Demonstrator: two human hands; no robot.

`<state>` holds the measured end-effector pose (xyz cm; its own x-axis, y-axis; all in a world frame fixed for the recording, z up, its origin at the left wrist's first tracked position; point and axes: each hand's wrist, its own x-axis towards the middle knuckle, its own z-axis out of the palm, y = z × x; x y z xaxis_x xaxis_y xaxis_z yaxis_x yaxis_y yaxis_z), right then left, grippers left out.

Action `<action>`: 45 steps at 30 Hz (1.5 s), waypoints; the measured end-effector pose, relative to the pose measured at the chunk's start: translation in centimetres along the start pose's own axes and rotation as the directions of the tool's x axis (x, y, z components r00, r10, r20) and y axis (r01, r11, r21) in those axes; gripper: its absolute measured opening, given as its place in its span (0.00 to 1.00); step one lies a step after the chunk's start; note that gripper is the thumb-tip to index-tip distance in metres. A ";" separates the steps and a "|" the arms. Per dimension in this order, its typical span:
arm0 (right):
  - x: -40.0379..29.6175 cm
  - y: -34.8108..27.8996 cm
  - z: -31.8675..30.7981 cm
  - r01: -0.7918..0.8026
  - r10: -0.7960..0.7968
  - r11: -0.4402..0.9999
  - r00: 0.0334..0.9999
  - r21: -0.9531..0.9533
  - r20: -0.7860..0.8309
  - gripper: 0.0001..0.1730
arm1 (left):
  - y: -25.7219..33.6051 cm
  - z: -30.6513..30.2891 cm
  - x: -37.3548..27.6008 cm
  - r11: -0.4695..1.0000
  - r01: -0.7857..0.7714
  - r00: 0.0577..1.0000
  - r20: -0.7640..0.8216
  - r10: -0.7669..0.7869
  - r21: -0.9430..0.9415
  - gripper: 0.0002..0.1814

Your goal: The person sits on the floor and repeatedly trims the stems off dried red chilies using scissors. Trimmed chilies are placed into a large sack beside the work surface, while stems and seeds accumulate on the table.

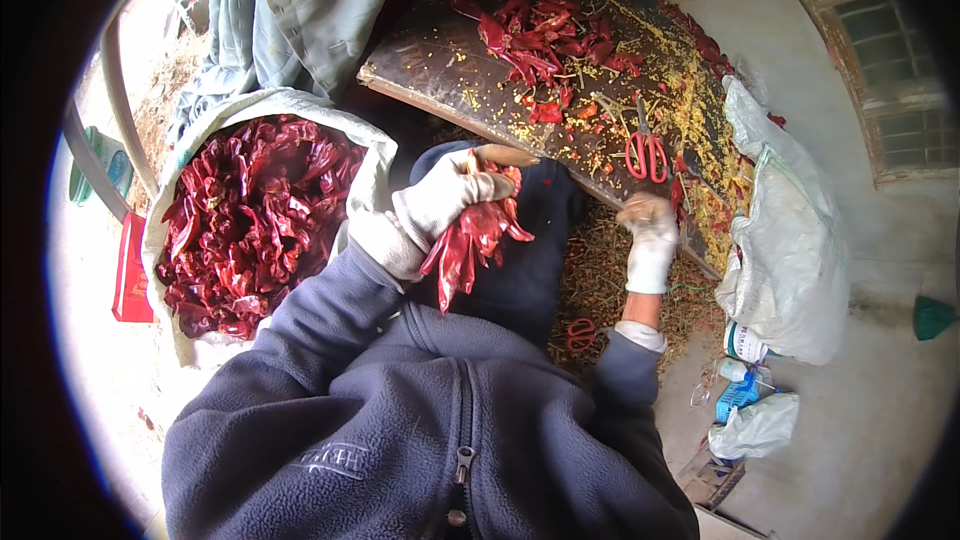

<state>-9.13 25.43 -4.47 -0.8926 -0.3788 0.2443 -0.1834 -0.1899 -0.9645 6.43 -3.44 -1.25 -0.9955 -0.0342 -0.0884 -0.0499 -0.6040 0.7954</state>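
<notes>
My left hand [456,191], in a white work glove with stained fingertips, grips a bunch of dried red chili peppers [476,236] above my lap. The pepper tips hang down towards my jacket. My right hand [649,236], also gloved, is blurred beside the near edge of a dark wooden board [442,82]. Its fingers look curled, and whether anything is between them is unclear. Red-handled scissors [646,154] lie on the board just beyond this hand. More dried red peppers [536,41] are heaped farther back, among scattered yellow seeds [709,135].
A white woven sack [379,146] full of dried peppers [255,225] stands at my left. Stems and scraps [600,255] cover the floor below the board, with other red-handled scissors [580,334] there. A white plastic sack [787,255] stands at right, near a wall.
</notes>
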 end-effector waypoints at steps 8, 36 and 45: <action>0.0 1.3 -2.3 -0.210 0.339 0.390 0.938 -0.896 -0.072 0.11 | -1.1 -1.7 1.4 0.991 0.041 0.996 -0.079 -0.051 -0.125 0.08; 6.2 -0.2 12.5 -0.249 0.224 0.968 0.925 0.043 0.308 0.06 | -3.5 -1.7 4.3 0.986 0.027 0.977 -0.204 -0.061 -0.168 0.09; 1.7 -2.1 16.3 0.392 -0.128 0.642 0.902 -0.659 0.412 0.10 | -5.0 -2.1 4.3 0.974 -0.124 0.974 -0.210 0.084 -0.188 0.13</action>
<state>-3.58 10.39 -0.44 -0.6124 -0.6906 0.3848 -0.7386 0.3264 -0.5899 2.61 -2.27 -6.84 -0.9569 -0.2514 -0.1458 0.0902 -0.7340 0.6731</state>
